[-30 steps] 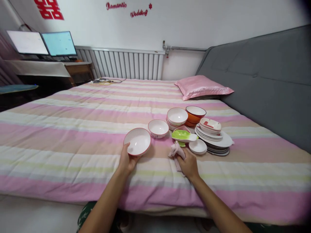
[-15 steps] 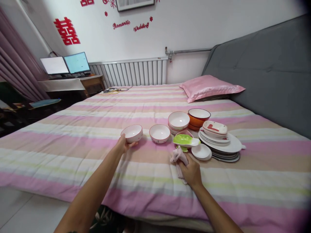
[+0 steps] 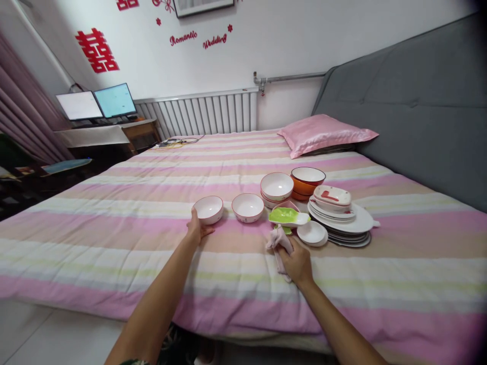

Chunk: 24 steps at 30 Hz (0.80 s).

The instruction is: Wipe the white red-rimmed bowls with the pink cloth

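My left hand (image 3: pixel 198 229) is at the near left side of a white bowl with a red rim (image 3: pixel 208 209), which sits upright on the bed. The thumb lies against the bowl's side and the fingers are spread below it, not wrapped around it. A crumpled pale pink cloth (image 3: pixel 279 243) is gripped in my right hand (image 3: pixel 297 261), just in front of a green leaf-shaped dish (image 3: pixel 283 216) and small white saucers (image 3: pixel 312 233). A second matching bowl (image 3: pixel 247 207) stands between the hands.
Behind are stacked white bowls (image 3: pixel 277 185) and orange bowls (image 3: pixel 304 187). To the right, plates (image 3: pixel 361 219) are stacked under small rectangular dishes (image 3: pixel 332 196). A pink pillow (image 3: pixel 327 134) lies near the grey headboard (image 3: pixel 411 86); cables (image 3: pixel 177 142) lie at the far edge.
The left bowl has shifted slightly right, closer to the second bowl. My left fingers have come a little away from its underside. My right hand keeps the cloth in nearly the same place.
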Each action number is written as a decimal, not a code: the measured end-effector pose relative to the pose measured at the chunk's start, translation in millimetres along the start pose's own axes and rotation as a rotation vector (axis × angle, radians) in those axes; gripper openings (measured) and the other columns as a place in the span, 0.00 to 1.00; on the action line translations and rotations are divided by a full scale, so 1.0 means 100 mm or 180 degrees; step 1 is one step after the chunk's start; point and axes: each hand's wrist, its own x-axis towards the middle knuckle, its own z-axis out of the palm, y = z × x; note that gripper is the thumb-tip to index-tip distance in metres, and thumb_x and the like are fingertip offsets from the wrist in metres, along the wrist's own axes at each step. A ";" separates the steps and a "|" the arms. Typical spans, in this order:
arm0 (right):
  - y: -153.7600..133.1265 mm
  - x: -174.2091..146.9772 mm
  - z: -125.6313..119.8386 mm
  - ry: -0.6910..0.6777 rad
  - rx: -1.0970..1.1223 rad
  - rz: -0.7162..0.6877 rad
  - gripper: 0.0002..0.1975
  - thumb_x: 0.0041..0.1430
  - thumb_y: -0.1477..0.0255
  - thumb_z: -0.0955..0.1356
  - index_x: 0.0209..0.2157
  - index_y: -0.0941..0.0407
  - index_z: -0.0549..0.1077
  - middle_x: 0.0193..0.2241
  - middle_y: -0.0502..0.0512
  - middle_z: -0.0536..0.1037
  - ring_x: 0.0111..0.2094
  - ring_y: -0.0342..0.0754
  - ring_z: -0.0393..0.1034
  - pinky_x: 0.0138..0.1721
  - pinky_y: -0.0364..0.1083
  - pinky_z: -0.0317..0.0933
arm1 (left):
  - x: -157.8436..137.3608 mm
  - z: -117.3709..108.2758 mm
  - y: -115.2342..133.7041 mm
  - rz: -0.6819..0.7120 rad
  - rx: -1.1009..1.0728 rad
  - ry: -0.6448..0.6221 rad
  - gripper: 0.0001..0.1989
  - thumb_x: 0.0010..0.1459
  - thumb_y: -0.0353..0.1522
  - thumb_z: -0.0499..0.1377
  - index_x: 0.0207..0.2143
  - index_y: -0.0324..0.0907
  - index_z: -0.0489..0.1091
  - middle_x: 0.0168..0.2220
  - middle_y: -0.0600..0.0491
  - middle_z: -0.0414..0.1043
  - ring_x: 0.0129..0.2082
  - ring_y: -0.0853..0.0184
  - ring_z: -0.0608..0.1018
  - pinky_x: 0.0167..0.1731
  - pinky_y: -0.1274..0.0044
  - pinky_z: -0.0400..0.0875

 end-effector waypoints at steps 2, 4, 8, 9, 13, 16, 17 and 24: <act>-0.01 0.00 0.00 0.0016 -0.0017 -0.0007 0.12 0.53 0.66 0.64 0.36 0.56 0.73 0.27 0.55 0.77 0.28 0.52 0.71 0.30 0.46 0.59 | -0.14 -0.06 -0.01 0.0173 0.0390 0.0256 0.43 0.52 0.50 0.55 0.58 0.32 0.42 0.31 0.43 0.72 0.16 0.65 0.75 0.17 0.76 0.70; -0.02 0.00 0.01 0.0024 -0.0029 -0.0021 0.12 0.53 0.66 0.63 0.36 0.56 0.73 0.27 0.55 0.77 0.28 0.52 0.70 0.31 0.46 0.59 | -0.31 -0.13 -0.02 0.0344 0.0720 0.0390 0.38 0.54 0.50 0.53 0.56 0.31 0.46 0.25 0.48 0.71 0.15 0.65 0.75 0.18 0.75 0.71; -0.04 0.01 0.01 0.0015 -0.0027 -0.0041 0.14 0.53 0.65 0.63 0.38 0.57 0.73 0.27 0.55 0.77 0.29 0.52 0.70 0.32 0.45 0.58 | -0.67 -0.22 -0.11 0.0708 0.1166 0.0176 0.26 0.56 0.49 0.50 0.47 0.36 0.56 0.21 0.54 0.69 0.16 0.67 0.74 0.19 0.77 0.70; -0.04 0.02 0.01 0.0014 -0.0027 -0.0038 0.14 0.54 0.65 0.63 0.37 0.57 0.73 0.27 0.55 0.76 0.29 0.52 0.70 0.31 0.45 0.58 | -0.74 -0.22 -0.15 0.0811 0.1254 0.0069 0.24 0.56 0.48 0.50 0.45 0.38 0.58 0.22 0.54 0.69 0.16 0.68 0.74 0.19 0.78 0.70; 0.00 0.03 0.02 0.0018 0.0002 -0.0035 0.13 0.54 0.63 0.64 0.34 0.57 0.73 0.25 0.55 0.76 0.28 0.51 0.69 0.30 0.45 0.57 | -0.97 -0.11 -0.40 0.1073 0.1632 -0.0483 0.19 0.53 0.47 0.54 0.38 0.41 0.62 0.26 0.55 0.70 0.18 0.71 0.73 0.19 0.80 0.66; 0.03 0.05 0.03 0.0022 0.0076 -0.0030 0.14 0.56 0.61 0.63 0.34 0.57 0.73 0.26 0.54 0.76 0.28 0.50 0.70 0.30 0.44 0.57 | -1.11 0.02 -0.57 0.1132 0.1841 -0.1014 0.18 0.54 0.46 0.55 0.37 0.41 0.64 0.30 0.54 0.71 0.19 0.72 0.73 0.21 0.79 0.66; 0.04 0.06 0.03 0.0025 0.0106 -0.0024 0.14 0.56 0.61 0.63 0.34 0.56 0.73 0.26 0.53 0.76 0.28 0.50 0.70 0.30 0.44 0.58 | -1.15 0.05 -0.61 0.1141 0.1902 -0.1182 0.17 0.54 0.45 0.56 0.37 0.41 0.64 0.30 0.54 0.70 0.20 0.72 0.73 0.21 0.79 0.66; 0.04 0.08 0.02 -0.0015 0.0294 -0.0006 0.18 0.60 0.58 0.60 0.36 0.56 0.73 0.27 0.54 0.77 0.29 0.50 0.71 0.30 0.43 0.59 | -1.38 0.06 -0.64 0.1371 0.2624 -0.1866 0.16 0.55 0.40 0.56 0.42 0.40 0.65 0.38 0.51 0.69 0.25 0.71 0.74 0.27 0.77 0.68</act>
